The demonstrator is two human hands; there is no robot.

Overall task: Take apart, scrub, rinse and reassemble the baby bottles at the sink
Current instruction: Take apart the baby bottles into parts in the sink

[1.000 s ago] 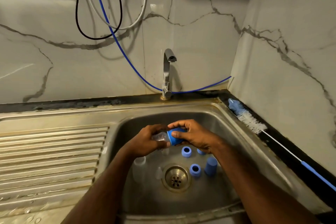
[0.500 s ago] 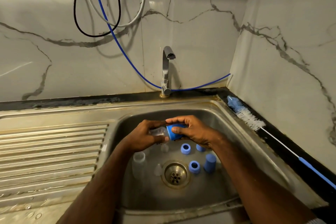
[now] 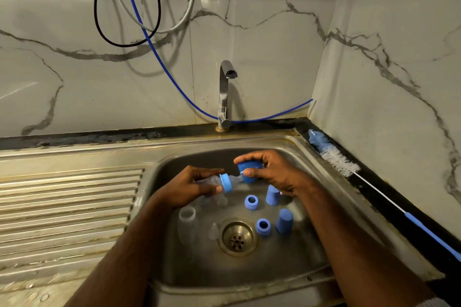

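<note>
I had my left hand [image 3: 189, 185] wrapped around the clear plastic bottle [image 3: 210, 180], held sideways over the steel sink [image 3: 321, 167], probably to brace it, while my right hand [image 3: 272, 172] pinched the smooth blue cap [image 3: 248, 166] just off the soft, see-through teat, with the blue screw ring [image 3: 226, 182] not yet undone. On the wet sink floor near the drain [image 3: 237, 237] lay 2 blue rings [image 3: 251, 202], 2 tapered blue caps [image 3: 285, 224], a clear bottle [image 3: 187, 219] and a teat, so I judged the taking apart nearly done; the bristly brush [image 3: 336, 157] waited on the dark ledge.
</note>
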